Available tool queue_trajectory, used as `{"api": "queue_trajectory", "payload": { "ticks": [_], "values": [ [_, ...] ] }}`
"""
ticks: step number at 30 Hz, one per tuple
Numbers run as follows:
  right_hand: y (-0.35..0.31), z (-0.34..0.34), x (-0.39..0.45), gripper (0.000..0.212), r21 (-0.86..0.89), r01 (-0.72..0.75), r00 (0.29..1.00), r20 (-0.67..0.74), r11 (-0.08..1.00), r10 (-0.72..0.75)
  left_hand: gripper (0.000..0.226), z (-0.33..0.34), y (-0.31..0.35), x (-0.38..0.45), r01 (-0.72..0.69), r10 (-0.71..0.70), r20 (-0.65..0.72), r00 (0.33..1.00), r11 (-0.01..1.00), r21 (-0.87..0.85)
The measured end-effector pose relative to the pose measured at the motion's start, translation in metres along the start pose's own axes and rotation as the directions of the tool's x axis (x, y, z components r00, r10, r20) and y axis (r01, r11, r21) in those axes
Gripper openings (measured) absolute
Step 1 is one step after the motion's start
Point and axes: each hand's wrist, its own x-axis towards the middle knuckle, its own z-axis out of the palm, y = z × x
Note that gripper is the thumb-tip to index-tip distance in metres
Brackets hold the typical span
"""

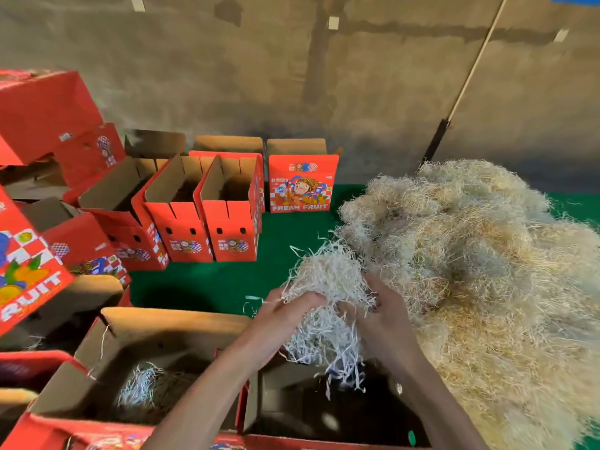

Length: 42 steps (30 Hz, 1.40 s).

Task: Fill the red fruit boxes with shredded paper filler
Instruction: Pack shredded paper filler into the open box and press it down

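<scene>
Both my hands grip one clump of white shredded paper [328, 287]; my left hand [285, 316] holds its left side and my right hand [383, 316] its right. Strands dangle down over a dark open red box [324, 414] just below. To the left of that box, another open red box [107, 378] has a little shredded paper lying on its bottom. A big heap of pale shredded paper [470, 254] fills the right side, touching the clump.
Three open red fruit boxes [181, 228] stand in a row on the green floor covering [227, 280], with a closed-looking one [302, 186] behind. More red boxes [48, 125] are stacked at the left. A long stick [467, 79] leans on the wall.
</scene>
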Motion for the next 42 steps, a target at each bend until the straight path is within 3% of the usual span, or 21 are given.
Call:
{"api": "queue_trajectory", "payload": {
  "ticks": [2,5,9,11,13,17,20,22,24,26,28,30,31,33,35,36,42],
  "values": [
    [0.008,-0.007,0.003,0.042,0.046,0.007,0.996,-0.085,0.999,-0.003,0.115,-0.010,0.006,0.003,-0.061,0.060,-0.009,0.998,0.993,-0.103],
    [0.011,-0.012,0.002,0.052,0.163,-0.106,0.984,-0.126,0.981,0.127,0.067,-0.020,0.014,0.006,-0.074,0.065,-0.057,0.996,0.982,-0.172],
    [0.010,-0.047,0.006,0.021,0.425,-0.175,0.935,-0.210,0.888,0.285,0.052,-0.068,0.014,0.010,-0.055,-0.004,-0.179,0.984,0.945,-0.323],
    [0.011,-0.068,0.011,0.041,0.499,-0.189,0.886,-0.284,0.846,0.366,0.041,-0.099,0.013,0.012,-0.067,-0.030,-0.231,0.972,0.914,-0.400],
    [0.010,-0.074,0.014,0.056,0.535,-0.176,0.885,-0.281,0.826,0.371,0.035,-0.107,0.012,0.012,-0.077,-0.034,-0.252,0.967,0.906,-0.417],
    [-0.001,-0.053,0.008,0.046,0.510,-0.212,0.931,-0.155,0.834,0.332,0.053,-0.069,0.014,0.007,-0.023,-0.033,-0.134,0.990,0.919,-0.395],
    [0.001,-0.035,0.004,0.076,0.442,-0.235,0.962,-0.021,0.866,0.272,0.077,-0.046,0.013,0.004,0.078,-0.052,0.076,0.996,0.917,-0.392],
    [-0.002,-0.022,-0.002,0.068,0.322,-0.213,0.977,0.078,0.922,0.199,0.092,-0.030,0.012,0.002,0.128,-0.080,0.161,0.984,0.938,-0.321],
    [-0.009,-0.008,-0.006,0.035,0.272,-0.213,0.972,0.153,0.939,0.176,0.117,-0.014,0.009,0.003,0.134,-0.100,0.146,0.984,0.961,-0.243],
    [-0.017,0.003,-0.004,0.030,0.189,-0.198,0.970,0.182,0.962,0.163,0.137,-0.003,0.007,0.003,0.078,-0.060,0.101,0.993,0.980,-0.186],
    [-0.015,0.004,-0.004,0.029,0.179,-0.214,0.967,0.174,0.960,0.183,0.139,0.002,0.007,-0.001,0.038,-0.031,0.051,0.998,0.989,-0.142],
    [-0.005,-0.003,-0.005,0.022,0.219,-0.201,0.974,0.151,0.955,0.170,0.124,-0.002,0.008,-0.003,0.036,-0.040,-0.021,0.999,0.988,-0.153],
    [-0.003,-0.007,-0.004,0.029,0.234,-0.209,0.975,0.130,0.950,0.182,0.114,-0.005,0.009,-0.004,0.046,-0.054,-0.045,0.997,0.984,-0.170],
    [-0.001,-0.014,-0.002,0.073,0.289,-0.270,0.963,0.089,0.918,0.255,0.083,-0.015,0.011,-0.004,0.059,-0.074,-0.052,0.996,0.966,-0.251],
    [-0.004,-0.021,0.000,0.106,0.336,-0.334,0.942,0.093,0.881,0.322,0.073,-0.022,0.009,-0.004,0.067,-0.089,-0.050,0.995,0.939,-0.336],
    [-0.005,-0.026,0.003,0.108,0.344,-0.352,0.935,0.092,0.871,0.341,0.074,-0.026,0.008,-0.003,0.074,-0.101,-0.055,0.993,0.927,-0.368],
    [-0.005,-0.042,0.005,0.035,0.300,-0.334,0.941,0.154,0.893,0.300,0.070,-0.041,0.000,-0.006,0.101,-0.125,-0.030,0.992,0.900,-0.424]
  ]
}}
